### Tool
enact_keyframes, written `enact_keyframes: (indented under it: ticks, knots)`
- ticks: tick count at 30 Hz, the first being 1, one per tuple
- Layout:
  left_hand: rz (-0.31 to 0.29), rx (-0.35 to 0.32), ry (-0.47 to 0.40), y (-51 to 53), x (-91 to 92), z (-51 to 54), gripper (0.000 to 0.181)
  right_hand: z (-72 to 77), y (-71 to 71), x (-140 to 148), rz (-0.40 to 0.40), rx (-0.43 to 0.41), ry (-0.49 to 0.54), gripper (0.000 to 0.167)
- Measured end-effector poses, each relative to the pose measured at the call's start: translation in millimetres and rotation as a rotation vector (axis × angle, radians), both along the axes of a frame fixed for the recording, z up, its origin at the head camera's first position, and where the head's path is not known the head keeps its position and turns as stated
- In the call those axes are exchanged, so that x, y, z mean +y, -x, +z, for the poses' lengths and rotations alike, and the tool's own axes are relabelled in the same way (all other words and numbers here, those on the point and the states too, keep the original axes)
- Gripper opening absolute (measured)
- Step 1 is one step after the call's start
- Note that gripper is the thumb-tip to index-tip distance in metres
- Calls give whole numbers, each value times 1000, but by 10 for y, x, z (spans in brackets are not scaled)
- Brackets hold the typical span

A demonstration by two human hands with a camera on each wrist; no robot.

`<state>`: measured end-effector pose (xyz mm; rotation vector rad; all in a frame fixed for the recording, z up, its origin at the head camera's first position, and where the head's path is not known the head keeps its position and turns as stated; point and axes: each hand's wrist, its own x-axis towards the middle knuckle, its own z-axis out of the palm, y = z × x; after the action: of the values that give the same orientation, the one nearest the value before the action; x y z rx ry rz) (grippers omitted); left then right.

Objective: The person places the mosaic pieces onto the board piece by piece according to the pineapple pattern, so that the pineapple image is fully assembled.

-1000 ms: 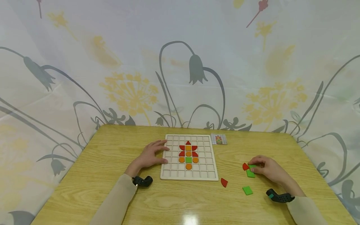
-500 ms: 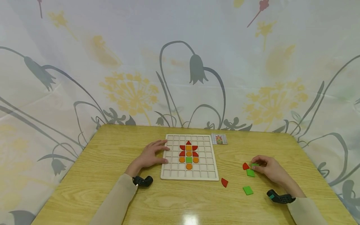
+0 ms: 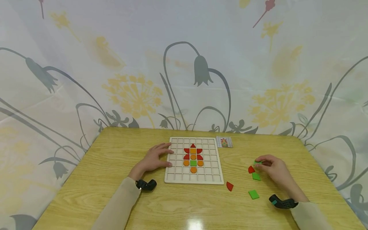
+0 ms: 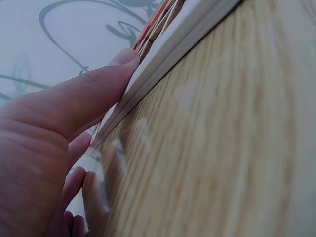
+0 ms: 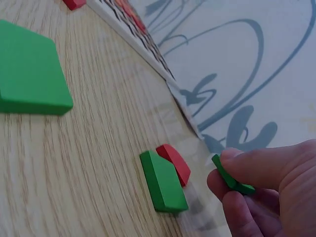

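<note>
My left hand (image 3: 153, 158) rests at the left rim of a pale gridded board (image 3: 169, 178). Up close in the left wrist view, its thumb (image 4: 101, 91) presses on the board's edge, fingers loosely extended. Red, orange and green tiles form a figure mid-board, among them a green square (image 3: 193, 163). Right of the board, my right hand (image 3: 274, 167) pinches a small green tile (image 5: 223, 173) between thumb and fingers, above the table. Just beneath lie a red quarter-circle tile (image 3: 251, 170) and a green square tile (image 3: 256, 176), touching or nearly so.
Another green square (image 3: 254, 194) lies nearer the front, and a second red quarter-circle (image 3: 229, 186) sits off the board's lower right corner. A small printed pattern card (image 3: 224, 142) lies by the upper right corner. Patterned cloth (image 3: 129, 64) hangs behind the wooden table (image 3: 172, 207).
My right hand has picked up the green tile and shifted slightly up and left with it. The left hand stays on the board's edge.
</note>
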<state>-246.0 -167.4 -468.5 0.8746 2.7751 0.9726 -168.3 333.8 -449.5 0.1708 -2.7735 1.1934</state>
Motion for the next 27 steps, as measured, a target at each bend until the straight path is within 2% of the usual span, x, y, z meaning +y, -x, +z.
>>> enact_keyframes:
  ticks: [6, 13, 18, 27]
  knots:
    - [5, -2, 0, 0, 2, 3, 49, -13, 42, -220, 90, -16, 110, 22]
    - [0, 0, -1, 2, 5, 11, 49, -77, 86, -574, 195, -8, 96, 19]
    - [1, 0, -2, 3, 5, 8, 49, -121, 124, -839, 272, -20, 124, 20]
    - [-2, 2, 1, -11, 6, 16, 50, -78, 161, -1261, 385, -25, 110, 14]
